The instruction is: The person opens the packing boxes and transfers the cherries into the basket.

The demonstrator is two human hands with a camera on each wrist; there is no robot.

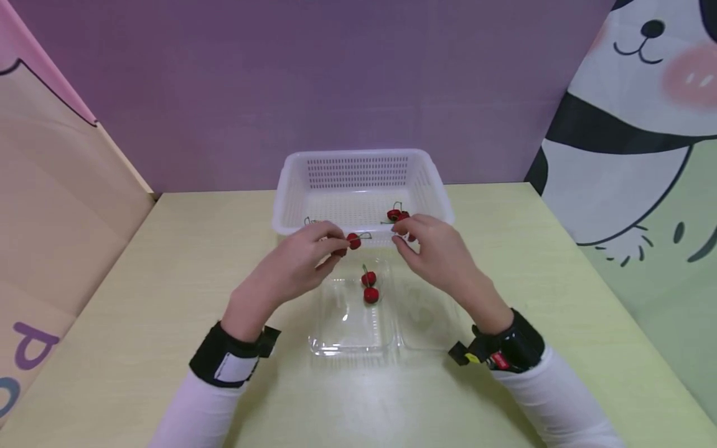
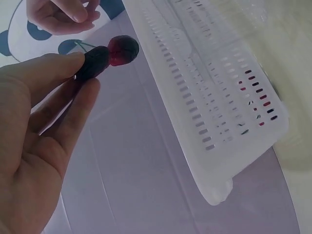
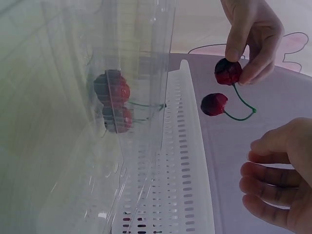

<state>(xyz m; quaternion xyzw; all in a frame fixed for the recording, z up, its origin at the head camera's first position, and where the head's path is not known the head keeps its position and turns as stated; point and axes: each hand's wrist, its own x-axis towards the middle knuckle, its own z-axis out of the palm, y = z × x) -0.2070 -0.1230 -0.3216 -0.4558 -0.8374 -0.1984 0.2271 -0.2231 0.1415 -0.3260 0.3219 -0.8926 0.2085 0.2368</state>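
My left hand [image 1: 305, 258] pinches one cherry of a joined pair between thumb and fingers, over the front rim of the white basket [image 1: 358, 155]. The other cherry [image 1: 353, 241] hangs from the shared green stem [image 3: 247, 113]. Apart from that stem, my right hand [image 3: 282, 173] holds nothing, its fingers loosely bent. Below both hands a clear plastic box [image 1: 347, 339] lies open on the table. Inside it are two red cherries [image 1: 371, 295] with green stems. More cherries [image 1: 394, 214] sit in the basket, partly hidden by my right hand.
The box's clear lid [image 1: 428, 336] lies spread to the right. The basket stands at the back of the pale wooden table [image 1: 168, 298], against a purple panel [image 1: 336, 74]. Printed panels [image 1: 627, 168] flank the table. Another stem [image 1: 308, 220] shows behind my left hand.
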